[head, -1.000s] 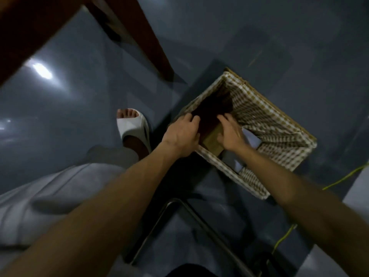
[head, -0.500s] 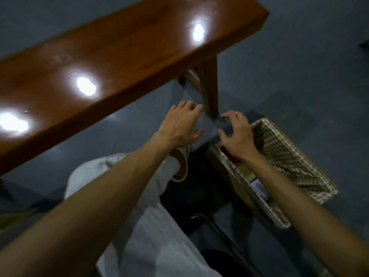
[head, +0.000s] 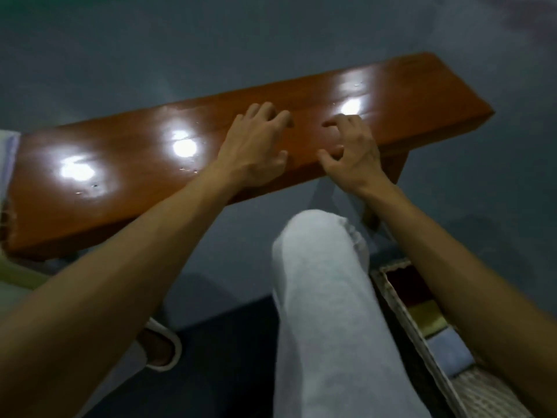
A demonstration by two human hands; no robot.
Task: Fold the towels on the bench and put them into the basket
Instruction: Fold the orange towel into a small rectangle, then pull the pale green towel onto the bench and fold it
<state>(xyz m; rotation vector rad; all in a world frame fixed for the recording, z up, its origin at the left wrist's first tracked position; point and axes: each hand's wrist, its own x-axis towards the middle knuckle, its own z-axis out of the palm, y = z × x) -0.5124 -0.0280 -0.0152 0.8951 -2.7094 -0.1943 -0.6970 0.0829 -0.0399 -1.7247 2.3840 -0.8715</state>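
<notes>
Holding left hand and right hand over the bench, fingers loosely spread and gripping nothing, folded towels already sitting in the basket at right; probably should be reaching for the pale cloth at the bench's left end, pinching two corners.

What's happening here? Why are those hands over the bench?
A person is sitting at a wooden bench, tidying towels. The left hand and the right hand hover over the bench top with fingers loosely curled, holding nothing. Down by the person's right side, the basket already has folded towels in it. A bit of pale cloth peeks in at the bench's left end; it may be another towel, but I cannot tell.
</notes>
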